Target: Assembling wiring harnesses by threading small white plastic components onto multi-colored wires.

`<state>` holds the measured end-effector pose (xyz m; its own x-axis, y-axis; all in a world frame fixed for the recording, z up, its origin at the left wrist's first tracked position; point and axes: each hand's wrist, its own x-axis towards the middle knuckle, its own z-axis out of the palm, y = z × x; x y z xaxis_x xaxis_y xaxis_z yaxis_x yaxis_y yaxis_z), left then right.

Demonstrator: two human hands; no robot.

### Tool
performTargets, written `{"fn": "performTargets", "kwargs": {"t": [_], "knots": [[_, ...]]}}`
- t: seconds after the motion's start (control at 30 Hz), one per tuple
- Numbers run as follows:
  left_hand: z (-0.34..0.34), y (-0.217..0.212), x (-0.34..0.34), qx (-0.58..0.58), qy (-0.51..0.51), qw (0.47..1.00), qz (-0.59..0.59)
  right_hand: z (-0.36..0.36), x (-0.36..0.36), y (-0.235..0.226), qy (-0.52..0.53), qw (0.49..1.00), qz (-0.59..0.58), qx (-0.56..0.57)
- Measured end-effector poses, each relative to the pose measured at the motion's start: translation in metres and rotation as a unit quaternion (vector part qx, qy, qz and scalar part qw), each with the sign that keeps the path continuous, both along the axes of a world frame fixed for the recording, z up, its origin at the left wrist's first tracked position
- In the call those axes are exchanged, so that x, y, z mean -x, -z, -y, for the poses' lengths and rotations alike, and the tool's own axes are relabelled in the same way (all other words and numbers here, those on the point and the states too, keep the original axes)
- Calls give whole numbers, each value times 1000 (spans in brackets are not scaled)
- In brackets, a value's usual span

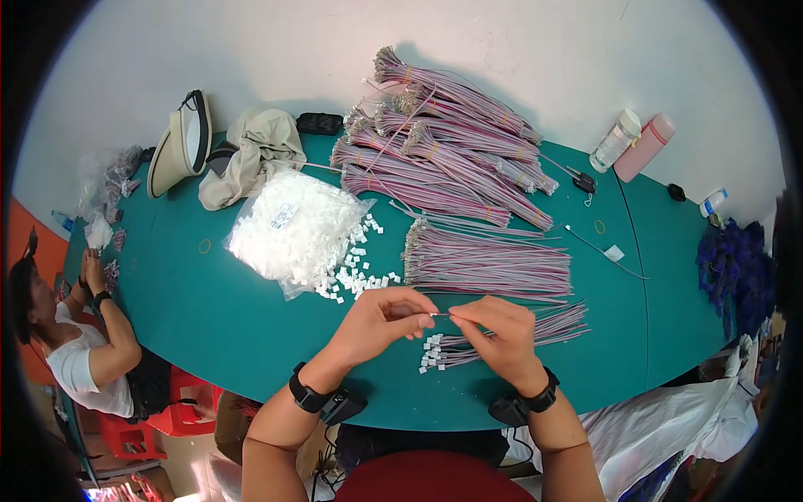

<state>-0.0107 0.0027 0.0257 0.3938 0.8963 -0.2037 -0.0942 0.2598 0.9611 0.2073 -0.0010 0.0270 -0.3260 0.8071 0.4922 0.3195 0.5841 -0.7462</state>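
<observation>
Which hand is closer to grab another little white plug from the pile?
Probably the left hand. The loose white plugs lie just beyond its fingers, while the right hand sits farther away, over the finished wires.

Bare table (217,309) left; wire bundles (485,263) crowd ahead.

Green table (209,326): wire bundles (452,159), probably connectors (360,276)

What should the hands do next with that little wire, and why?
Probably push the wire end into a small white connector. The left hand and right hand pinch one thin wire between them, loose white connectors lie nearby, and the wires below already carry white ends.
</observation>
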Motion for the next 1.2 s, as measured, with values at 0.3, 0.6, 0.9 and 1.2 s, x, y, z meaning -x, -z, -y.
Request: {"fn": "performTargets", "kwargs": {"t": [0.3,0.6,0.9,1.2], "knots": [[3,6,-4,0,-27,1000,17,0,1,-2,31,978,101,-177],[8,5,-10,-26,-34,999,-24,4,1,-8,4,997,21,74],[9,12,-14,-86,-43,991,-95,5,8,-3,48,997,59,-34],[7,6,-14,20,-52,996,69,2,-3,-9,37,989,-20,144]]}}
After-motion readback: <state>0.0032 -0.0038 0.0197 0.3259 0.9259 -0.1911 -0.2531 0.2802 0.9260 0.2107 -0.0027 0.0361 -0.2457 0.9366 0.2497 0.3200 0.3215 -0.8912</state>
